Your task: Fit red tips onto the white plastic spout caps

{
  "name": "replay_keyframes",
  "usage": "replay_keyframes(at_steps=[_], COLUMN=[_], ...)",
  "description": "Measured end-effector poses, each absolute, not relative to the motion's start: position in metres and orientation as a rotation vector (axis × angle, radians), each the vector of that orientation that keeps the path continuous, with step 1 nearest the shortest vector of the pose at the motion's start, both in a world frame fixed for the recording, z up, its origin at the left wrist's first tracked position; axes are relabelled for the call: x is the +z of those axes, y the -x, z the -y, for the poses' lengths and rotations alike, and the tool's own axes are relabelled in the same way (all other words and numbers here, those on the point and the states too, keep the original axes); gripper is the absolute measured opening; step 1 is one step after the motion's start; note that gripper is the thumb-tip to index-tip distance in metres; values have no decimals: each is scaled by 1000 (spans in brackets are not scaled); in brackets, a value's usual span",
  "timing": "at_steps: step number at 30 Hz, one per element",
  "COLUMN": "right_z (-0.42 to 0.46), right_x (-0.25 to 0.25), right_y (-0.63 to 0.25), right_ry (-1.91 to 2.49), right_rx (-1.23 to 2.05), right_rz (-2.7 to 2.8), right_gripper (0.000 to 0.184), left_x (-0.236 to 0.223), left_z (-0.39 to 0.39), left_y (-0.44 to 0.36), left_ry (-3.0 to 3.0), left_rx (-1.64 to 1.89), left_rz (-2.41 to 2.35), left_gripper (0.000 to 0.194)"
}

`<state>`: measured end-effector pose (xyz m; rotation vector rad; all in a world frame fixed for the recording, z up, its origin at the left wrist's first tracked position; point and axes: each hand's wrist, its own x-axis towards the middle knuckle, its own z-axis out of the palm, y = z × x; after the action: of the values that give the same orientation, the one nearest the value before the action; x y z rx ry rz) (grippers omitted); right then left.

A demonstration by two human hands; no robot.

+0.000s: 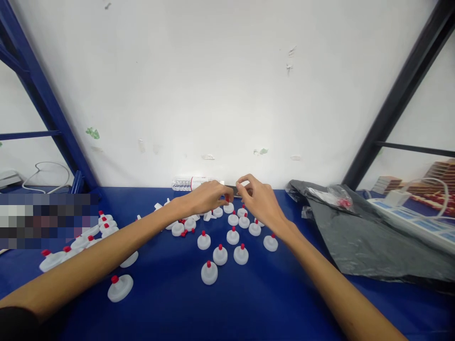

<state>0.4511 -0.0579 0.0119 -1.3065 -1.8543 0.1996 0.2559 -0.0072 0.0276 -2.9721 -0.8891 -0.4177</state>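
Note:
My left hand (213, 195) reaches to the table's far side with its fingers curled into a pinch. Right beneath its fingertips is a white round cap with a red tip (228, 207); whether the fingers grip it is hidden. Close beside it, my right hand (260, 198) bends thumb and forefinger together, and anything between them is too small to make out. Several more white caps with red tips (241, 255) stand upright between my forearms. Loose white caps (178, 229) and small red tips (184, 233) lie in a heap by my left wrist.
Behind my hands, a clear plastic bottle (182, 183) lies on its side near a dark flat object (235, 190). More red-tipped caps (120, 288) are at left. A grey plastic bag (341, 237) and a white power strip (408, 218) occupy the right. A white wall closes off the back.

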Motion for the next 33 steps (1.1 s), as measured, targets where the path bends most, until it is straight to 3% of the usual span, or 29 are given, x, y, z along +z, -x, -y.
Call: replay_keyframes(at_steps=[20, 24, 29, 33], right_z=[59, 60, 61, 62], right_x=[8, 8, 9, 9], right_y=[-447, -448, -447, -446], right_ry=[1271, 1261, 1262, 1263], right_rx=[156, 155, 132, 116], right_rz=[1952, 1968, 1969, 1973], right_gripper=[16, 16, 17, 18], left_x=[18, 26, 47, 53], left_z=[8, 13, 17, 19], left_y=[-258, -257, -246, -237], left_ry=[3121, 3060, 2968, 2913], left_rx=[-256, -245, -206, -9], left_rz=[872, 941, 1098, 1291], left_gripper=[11, 24, 16, 22])
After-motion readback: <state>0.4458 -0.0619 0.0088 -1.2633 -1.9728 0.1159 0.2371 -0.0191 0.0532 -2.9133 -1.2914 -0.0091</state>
